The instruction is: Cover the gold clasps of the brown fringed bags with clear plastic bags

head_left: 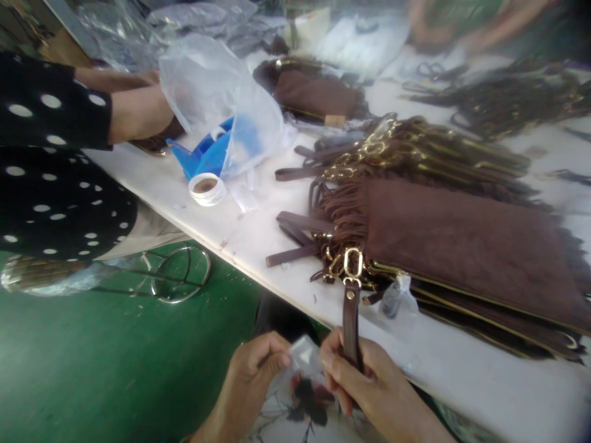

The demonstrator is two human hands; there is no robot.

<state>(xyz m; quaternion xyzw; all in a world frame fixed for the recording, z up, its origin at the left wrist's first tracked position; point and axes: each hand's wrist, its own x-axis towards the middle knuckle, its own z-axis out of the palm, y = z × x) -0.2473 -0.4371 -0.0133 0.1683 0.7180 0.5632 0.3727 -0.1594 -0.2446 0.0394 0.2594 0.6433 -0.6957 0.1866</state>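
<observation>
Between my two hands, at the table's front edge, is a small clear plastic bag (305,355). My left hand (249,375) pinches its left side between thumb and fingers. My right hand (362,375) is closed around a dark brown wrist strap (351,320), and its fingertips meet the bag's right side. A gold-coloured clasp (353,263) joins the strap's upper end, close to a stack of brown fringed pouches (462,240) with gold zippers. Beside the stack lies a small knotted plastic bag (401,296) with something dark inside.
At left, a person in a polka-dot sleeve (55,104) reaches behind a plastic bag (207,80). A tape roll (206,189) and a blue tape dispenser (207,151) sit nearby. More pouches (318,92) lie farther back. Another person's arms (462,31) blur at the top. A metal stool (180,274) stands below.
</observation>
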